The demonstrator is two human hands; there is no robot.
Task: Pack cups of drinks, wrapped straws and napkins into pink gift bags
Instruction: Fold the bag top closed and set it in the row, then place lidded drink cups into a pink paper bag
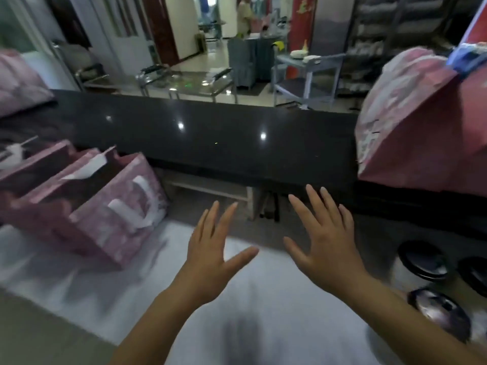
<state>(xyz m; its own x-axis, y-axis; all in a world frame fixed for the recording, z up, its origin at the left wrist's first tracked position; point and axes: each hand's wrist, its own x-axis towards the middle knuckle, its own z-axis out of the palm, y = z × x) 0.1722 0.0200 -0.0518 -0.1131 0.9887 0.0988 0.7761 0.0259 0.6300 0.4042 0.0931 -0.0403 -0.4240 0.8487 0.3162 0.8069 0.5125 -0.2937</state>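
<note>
My left hand [210, 251] and my right hand [324, 238] hover side by side over the white work surface [184, 299], fingers spread and straight, holding nothing. Several pink gift bags [105, 206] stand open in a row at the left, white paper showing inside them. Another large pink bag [411, 127] sits on the dark counter at the right. Cups with black lids [424, 262] stand at the lower right, one with a shiny lid [437, 309] nearest me. The picture is blurred by motion.
A glossy black counter [224, 135] runs across in front of me, with a low shelf beneath it. More pink bags [18, 80] lie at the far left. Beyond the counter are metal chairs, a cart [305, 72] and a person in the far room.
</note>
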